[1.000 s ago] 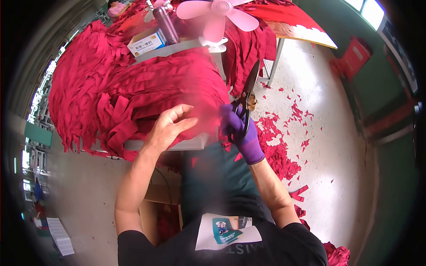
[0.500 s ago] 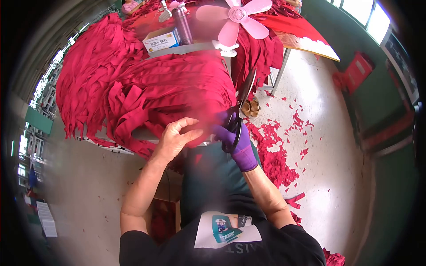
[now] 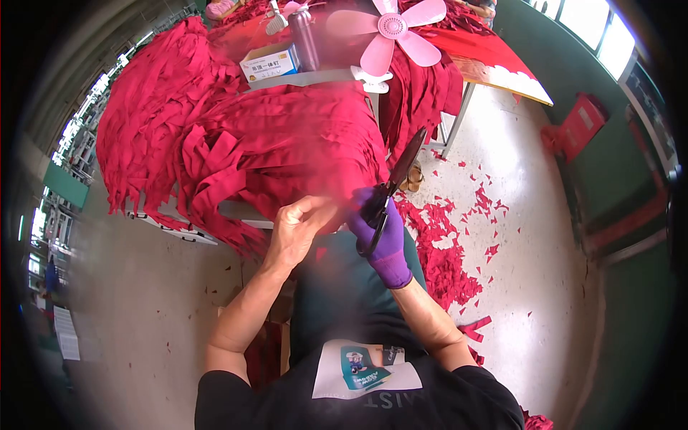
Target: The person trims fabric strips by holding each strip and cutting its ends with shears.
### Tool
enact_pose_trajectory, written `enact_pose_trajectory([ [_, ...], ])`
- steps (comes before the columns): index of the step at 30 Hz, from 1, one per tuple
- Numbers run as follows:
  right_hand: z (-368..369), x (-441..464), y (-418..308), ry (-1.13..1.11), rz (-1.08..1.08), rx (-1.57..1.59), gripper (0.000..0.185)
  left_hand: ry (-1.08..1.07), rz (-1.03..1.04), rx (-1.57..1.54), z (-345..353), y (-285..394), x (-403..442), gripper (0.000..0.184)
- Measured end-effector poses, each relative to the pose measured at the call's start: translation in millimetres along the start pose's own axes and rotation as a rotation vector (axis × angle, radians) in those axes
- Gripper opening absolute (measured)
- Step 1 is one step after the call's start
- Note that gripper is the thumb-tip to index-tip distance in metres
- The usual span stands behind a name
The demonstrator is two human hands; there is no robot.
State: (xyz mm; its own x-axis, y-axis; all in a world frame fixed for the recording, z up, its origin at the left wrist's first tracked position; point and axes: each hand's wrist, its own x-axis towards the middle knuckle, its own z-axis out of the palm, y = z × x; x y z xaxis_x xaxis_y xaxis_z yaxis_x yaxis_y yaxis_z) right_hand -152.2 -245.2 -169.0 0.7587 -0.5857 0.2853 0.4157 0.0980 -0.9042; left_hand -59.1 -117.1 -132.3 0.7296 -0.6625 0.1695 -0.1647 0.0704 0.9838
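Observation:
My left hand is bare and pinched, with thumb and forefinger on the end of a red fabric strip, partly lost in a blurred patch of the view. Beside it, my right hand, in a purple glove, is wrapped around the handles of black scissors. Their blades point up and away, to the right of the heap. A large heap of red fabric strips lies on the table just beyond both hands, some ends hanging over the front edge.
A pink fan, a metal bottle and a small box stand behind the heap. Red scraps litter the floor at right, near brown sandals. A red bin is by the wall. Other people are partly visible at the far table.
My left hand has moved slightly right, its thumb and forefinger closing together. The scissors in my right hand have tilted a little to the right. The whole view has shifted slightly.

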Motion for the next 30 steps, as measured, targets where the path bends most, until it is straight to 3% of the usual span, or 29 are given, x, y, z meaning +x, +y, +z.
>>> enact_pose_trajectory([
  [7, -5.4, 7.9, 7.8, 0.043, 0.168, 0.06, 0.034, -0.025, -0.114, -0.098, 3.1, -3.2, 10.5, 0.017],
  [13, -6.4, 10.8, 14.8, 0.074, 0.161, 0.044, 0.034, -0.019, -0.194, -0.102, 3.6, -11.6, 15.0, 0.021],
  [25, -7.4, 8.7, 16.5, 0.122, 0.195, 0.041, 0.034, 0.048, -0.168, 0.011, 12.0, -15.8, 14.8, 0.02],
  [30, -16.3, -15.3, 29.0, 0.022, 0.211, 0.124, 0.03, 0.111, -0.124, -0.034, 12.2, -17.4, 17.6, 0.02],
])
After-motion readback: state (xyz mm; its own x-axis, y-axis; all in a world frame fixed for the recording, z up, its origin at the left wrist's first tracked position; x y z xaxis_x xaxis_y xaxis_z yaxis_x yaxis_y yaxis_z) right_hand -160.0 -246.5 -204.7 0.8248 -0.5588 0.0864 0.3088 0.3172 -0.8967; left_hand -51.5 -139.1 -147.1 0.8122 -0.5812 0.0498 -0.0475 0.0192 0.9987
